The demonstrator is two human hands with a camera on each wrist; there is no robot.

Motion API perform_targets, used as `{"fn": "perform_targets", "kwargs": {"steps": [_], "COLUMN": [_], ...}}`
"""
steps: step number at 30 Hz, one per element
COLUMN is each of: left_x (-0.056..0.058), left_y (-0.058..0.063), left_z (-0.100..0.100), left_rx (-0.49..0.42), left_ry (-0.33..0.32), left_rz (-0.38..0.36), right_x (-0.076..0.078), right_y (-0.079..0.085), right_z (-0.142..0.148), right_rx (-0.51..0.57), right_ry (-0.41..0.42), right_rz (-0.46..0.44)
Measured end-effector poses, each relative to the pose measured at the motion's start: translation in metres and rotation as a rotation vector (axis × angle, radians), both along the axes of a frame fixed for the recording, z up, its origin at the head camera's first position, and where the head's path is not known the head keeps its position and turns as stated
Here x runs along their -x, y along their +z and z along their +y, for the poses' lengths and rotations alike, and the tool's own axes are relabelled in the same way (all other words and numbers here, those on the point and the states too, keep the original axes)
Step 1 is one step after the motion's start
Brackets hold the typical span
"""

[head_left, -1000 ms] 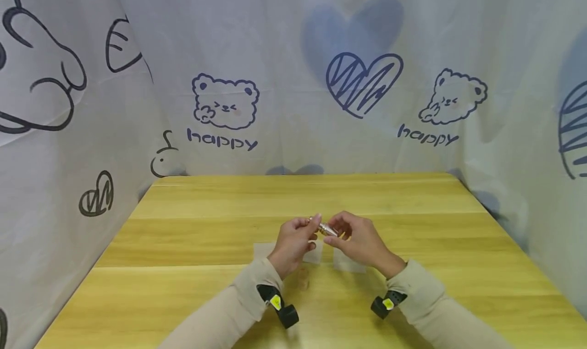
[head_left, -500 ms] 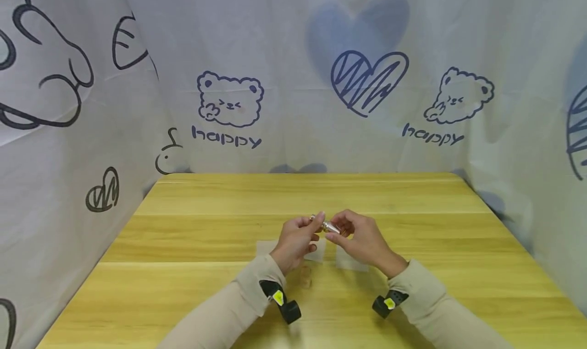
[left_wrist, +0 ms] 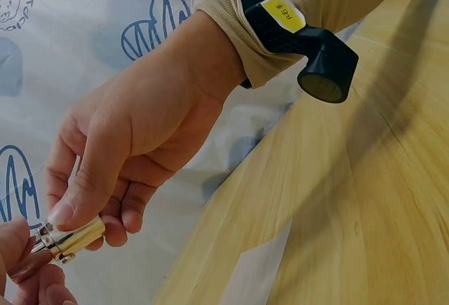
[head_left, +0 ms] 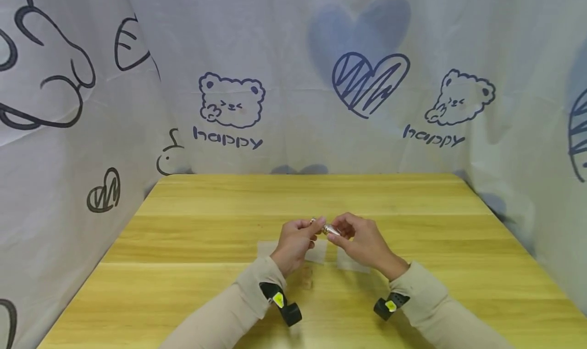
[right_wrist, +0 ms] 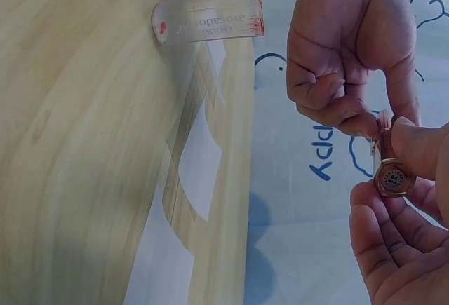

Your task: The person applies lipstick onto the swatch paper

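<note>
A small wristwatch [head_left: 331,230] with a round dial and a shiny gold-toned band is held between both hands above the table. My left hand [head_left: 293,243] pinches one end of it between thumb and fingers. At the other end, the thumb and fingers of my right hand [head_left: 364,239] grip the band. The dial of the watch [right_wrist: 394,178] faces the camera in the right wrist view. From the left wrist view, the right hand [left_wrist: 140,130] holds the shiny band [left_wrist: 83,237]; fingers cover part of the watch.
Pale paper pieces [head_left: 353,262] lie on the wooden table [head_left: 220,298] beneath the hands. A clear tube [right_wrist: 210,17] with lettering lies on its side nearer the person. White printed curtains [head_left: 293,130] surround the table's back and sides.
The left thumb has shifted slightly along the watch toward the right hand. Both hands keep their hold in nearly the same place; the head view has shifted slightly.
</note>
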State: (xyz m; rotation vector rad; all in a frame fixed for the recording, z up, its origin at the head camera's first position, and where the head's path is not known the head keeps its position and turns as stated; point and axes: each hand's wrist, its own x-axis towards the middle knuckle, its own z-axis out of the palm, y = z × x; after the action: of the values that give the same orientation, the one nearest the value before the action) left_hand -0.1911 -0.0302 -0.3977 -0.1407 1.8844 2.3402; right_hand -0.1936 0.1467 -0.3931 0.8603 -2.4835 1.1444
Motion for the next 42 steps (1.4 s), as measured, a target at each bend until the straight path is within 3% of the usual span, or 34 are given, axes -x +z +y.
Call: {"fn": "perform_targets", "kwargs": {"steps": [9, 22, 24, 32, 42], "left_x": [0.0, 0.002, 0.0019, -0.0004, -0.001], "left_y": [-0.0021, -0.0008, -0.0014, -0.0015, -0.0003], "left_z": [-0.0011, 0.0013, 0.0016, 0.0012, 0.0067], "left_rx": [0.0, -0.02, -0.024, -0.048, -0.033], "left_ry": [-0.011, 0.002, 0.004, 0.022, 0.079], "left_rz": [0.038, 0.019, 0.019, 0.027, 0.086], "right_x": [0.0008, 0.0031, 0.0037, 0.0033, 0.0031], "right_y": [-0.0043, -0.0031, -0.0037, -0.0051, -0.0051], "right_z": [0.0002, -0.0002, 0.0002, 0.0011, -0.0038], "right_rx": [-0.009, -0.009, -0.007, 0.124, 0.228], "right_ry": [0.021, 0.051, 0.052, 0.123, 0.068], "right_rz": [-0.004, -0.091, -0.124, -0.401, -0.403]}}
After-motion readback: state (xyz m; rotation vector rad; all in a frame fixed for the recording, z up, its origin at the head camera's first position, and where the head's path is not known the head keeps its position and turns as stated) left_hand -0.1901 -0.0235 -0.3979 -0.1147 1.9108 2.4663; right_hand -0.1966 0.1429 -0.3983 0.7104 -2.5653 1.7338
